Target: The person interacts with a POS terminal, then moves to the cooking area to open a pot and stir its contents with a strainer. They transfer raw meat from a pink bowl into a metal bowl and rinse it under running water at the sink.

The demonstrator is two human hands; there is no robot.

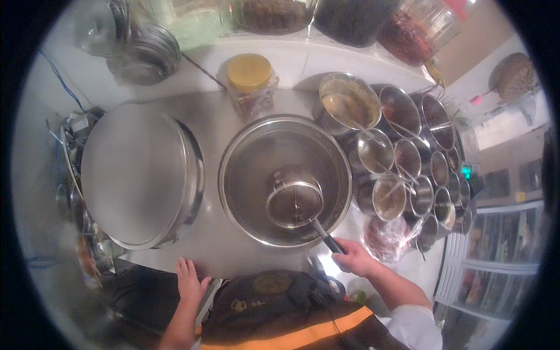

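My right hand (356, 257) is closed around the black handle of a long-handled metal noodle strainer (295, 205). The strainer's round basket is over the inside of a wide stainless steel pot (284, 151); whether it dips into liquid there, I cannot tell. Fingers apart and holding nothing, my left hand (189, 280) touches the front edge of the steel counter (210, 251). To the left of the pot stands a second large round steel vessel (192, 166), its top blurred over.
Several steel cups (389, 197) of seasonings and sauces, some with spoons, crowd the right side. A clear plastic bag (387, 238) lies near my right hand. Behind the pot is a yellow-lidded jar (249, 74). Large jars (271, 15) line a ledge; a glass-front cabinet (503, 245) stands right.
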